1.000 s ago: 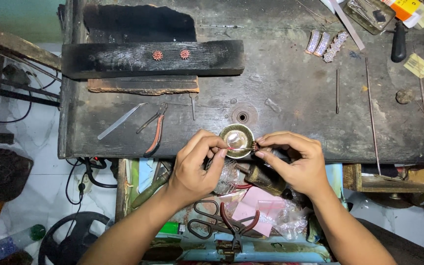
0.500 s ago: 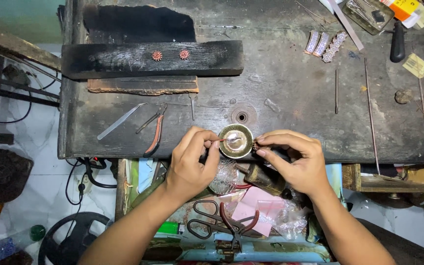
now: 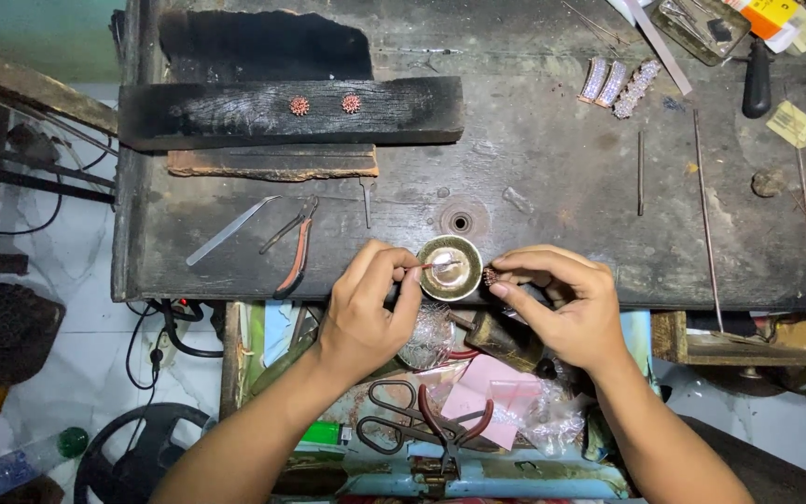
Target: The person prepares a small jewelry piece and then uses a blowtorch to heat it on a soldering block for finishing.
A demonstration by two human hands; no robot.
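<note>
A: Brass-coloured dish (image 3: pixel 451 267) sits at the near edge of your bench (image 3: pixel 552 187), between your two hands. Confirm?

B: Confirmed. Your left hand (image 3: pixel 366 313) has thumb and forefinger pinched together on a thin tool (image 3: pixel 431 267); its tip lies over the pale inside of the dish. Your right hand (image 3: pixel 566 308) is just right of the dish, with thumb and forefinger closed on a small reddish beaded piece (image 3: pixel 492 276) that is touching or nearly touching the rim. I cannot tell which.

A: Other pieces of that kind?

B: Two round reddish studs (image 3: pixel 326 105) lie side by side on the black wooden bar (image 3: pixel 291 112) at the far left of the bench, well apart from your hands.

A: Tools on the bench?

B: Steel tweezers (image 3: pixel 230 231) and red-handled pliers (image 3: pixel 296 245) lie left of the dish, near your left hand but not touching it. A round hole (image 3: pixel 460 222) in the benchtop is just beyond the dish. Three curved stone-set strips (image 3: pixel 618 84) lie at the far right, with thin metal rods (image 3: pixel 704 215) beside them.

A: Below the bench?

B: An open drawer (image 3: pixel 478 467) under your wrists holds scissors (image 3: pixel 398 425), red-handled cutters (image 3: pixel 454 425), pink paper (image 3: pixel 482 397) and clear plastic bags (image 3: pixel 552 415). Your right palm hangs above a dark brass-coloured cylinder (image 3: pixel 501 338).
</note>
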